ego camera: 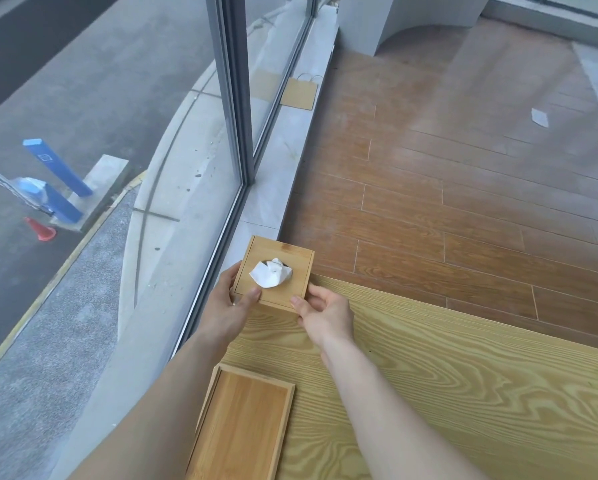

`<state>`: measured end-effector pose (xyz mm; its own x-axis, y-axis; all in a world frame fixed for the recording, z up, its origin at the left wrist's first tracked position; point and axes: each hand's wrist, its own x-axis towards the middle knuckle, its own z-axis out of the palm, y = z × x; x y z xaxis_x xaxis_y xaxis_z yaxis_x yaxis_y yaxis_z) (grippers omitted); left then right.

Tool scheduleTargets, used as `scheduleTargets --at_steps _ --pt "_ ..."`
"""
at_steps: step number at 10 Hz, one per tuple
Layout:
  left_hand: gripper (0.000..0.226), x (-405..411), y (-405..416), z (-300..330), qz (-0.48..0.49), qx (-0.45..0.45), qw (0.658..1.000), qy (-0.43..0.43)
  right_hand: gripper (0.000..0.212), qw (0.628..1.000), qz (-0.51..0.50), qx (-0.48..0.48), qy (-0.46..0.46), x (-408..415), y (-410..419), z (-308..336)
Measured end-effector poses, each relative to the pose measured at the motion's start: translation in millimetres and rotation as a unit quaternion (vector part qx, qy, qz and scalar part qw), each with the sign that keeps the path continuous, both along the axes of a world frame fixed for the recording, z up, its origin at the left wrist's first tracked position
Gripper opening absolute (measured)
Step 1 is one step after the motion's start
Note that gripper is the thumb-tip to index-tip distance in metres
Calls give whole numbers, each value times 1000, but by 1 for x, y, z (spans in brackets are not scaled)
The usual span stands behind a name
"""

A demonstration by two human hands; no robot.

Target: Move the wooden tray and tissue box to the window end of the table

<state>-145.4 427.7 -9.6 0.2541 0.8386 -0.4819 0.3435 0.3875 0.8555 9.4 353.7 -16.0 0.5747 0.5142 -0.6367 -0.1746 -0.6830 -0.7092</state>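
A square wooden tissue box (292, 261) with a white tissue poking from its top sits at the far corner of the light wooden table (446, 375), beside the window. My left hand (226, 299) grips its left side, thumb on the lid. My right hand (325, 311) grips its near right corner. A shallow wooden tray (245, 424) lies flat on the table along its window edge, nearer to me, between my forearms and touched by neither hand.
A floor-to-ceiling window (235, 98) with a stone sill runs along the left. Wooden floor lies beyond the table's far edge. A paper bag (299, 93) leans against the glass, and a white scrap (539, 117) lies on the floor.
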Motion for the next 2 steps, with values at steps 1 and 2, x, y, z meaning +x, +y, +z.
scheduleTargets --at_steps 1,2 --pt "64 0 -3 -2 8 13 1000 16 58 994 66 -28 -87 -2 -4 16" --pt "73 1 -12 0 30 69 993 92 74 964 160 -66 -203 -7 -23 35"
